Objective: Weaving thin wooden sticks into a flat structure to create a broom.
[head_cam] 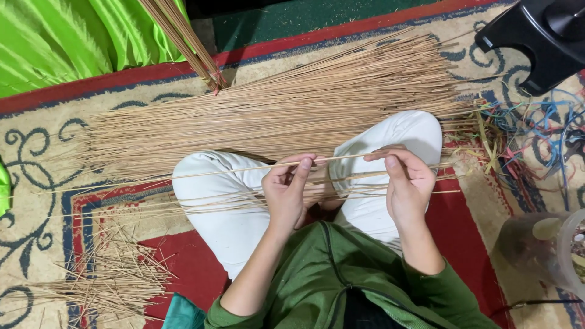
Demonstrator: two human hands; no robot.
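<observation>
- Clear round plastic jar (544, 251) is sitting at 4 o'clock on the patterned red-and-cream carpet (463, 219); contents blurred, something pale and greenish inside, kind cannot be told.
- Left hand (286, 194) is pinching one long thin tan stick (244, 170) between thumb and forefinger, other fingers curled in.
- Right hand (405, 183) is pinching the same stick at its 3 o'clock end, fingers pressed together.
- Stick is lying level across the white-trousered knees (219, 201).
- Broad heap of tan sticks (274, 116) is lying at 12 o'clock; short cut stick pieces (109, 280) are lying at 8 o'clock.
</observation>
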